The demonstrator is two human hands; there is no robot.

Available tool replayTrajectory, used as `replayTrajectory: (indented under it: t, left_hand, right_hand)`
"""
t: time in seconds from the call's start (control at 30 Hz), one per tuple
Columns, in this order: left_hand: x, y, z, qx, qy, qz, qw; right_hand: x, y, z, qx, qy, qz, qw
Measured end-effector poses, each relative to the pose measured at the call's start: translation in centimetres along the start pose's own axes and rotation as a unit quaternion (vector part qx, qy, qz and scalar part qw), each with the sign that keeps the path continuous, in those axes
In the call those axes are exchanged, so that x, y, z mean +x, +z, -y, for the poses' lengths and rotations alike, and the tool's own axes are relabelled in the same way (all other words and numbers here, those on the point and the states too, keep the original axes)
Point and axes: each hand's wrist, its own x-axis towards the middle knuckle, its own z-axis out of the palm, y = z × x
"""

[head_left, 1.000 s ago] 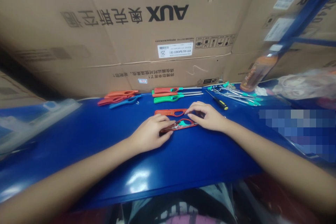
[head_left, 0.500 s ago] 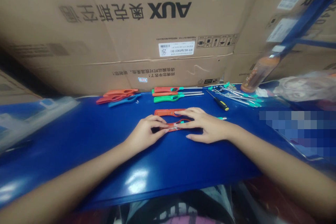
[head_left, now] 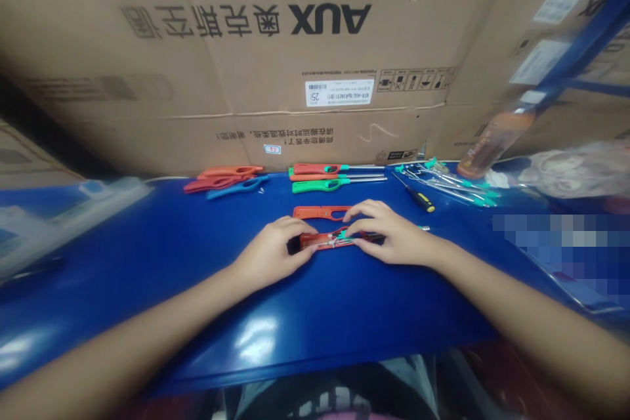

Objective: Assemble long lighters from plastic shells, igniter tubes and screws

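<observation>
Left hand [head_left: 270, 252] and right hand [head_left: 394, 233] curl inward at frame center, fingertips closing on an open red lighter casing [head_left: 325, 241] on a blue workbench [head_left: 147, 262], a matching empty casing [head_left: 322, 212] just above. Three lighters [head_left: 337, 177] with metal nozzles appear finished at top center; unfilled casings [head_left: 226, 178] lie upper left, green-tipped metal rods [head_left: 445, 178] and a screwdriver [head_left: 420, 199] upper right.

On the worktop [head_left: 147, 236], an opened utility lighter [head_left: 325, 241] lies between the left hand [head_left: 270, 252] and right hand [head_left: 394, 234], with a lighter shell [head_left: 319, 212] just behind it. Farther back lie more lighters [head_left: 339, 177], a screwdriver [head_left: 420, 199] to their right, before a cardboard carton [head_left: 295, 79].
</observation>
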Motion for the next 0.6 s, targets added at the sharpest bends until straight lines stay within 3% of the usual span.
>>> replayTrajectory:
  t: [0.2, 0.3, 0.6]
  left_hand:
    - [0.6, 0.2, -1.1, 0.049, 0.099, 0.059, 0.992]
    - [1.0, 0.9, -0.9, 0.1, 0.141, 0.059, 0.983]
    - [0.6, 1.7, -0.5, 0.117, 0.153, 0.035, 0.981]
  right_hand:
    - [-0.2, -1.0, -0.3, 0.02, 0.005, -0.003, 1.0]
    - [-0.3, -1.4, -0.5, 0.021, 0.002, 0.016, 1.0]
    - [-0.1, -0.4, -0.2, 0.038, 0.044, 0.022, 0.998]
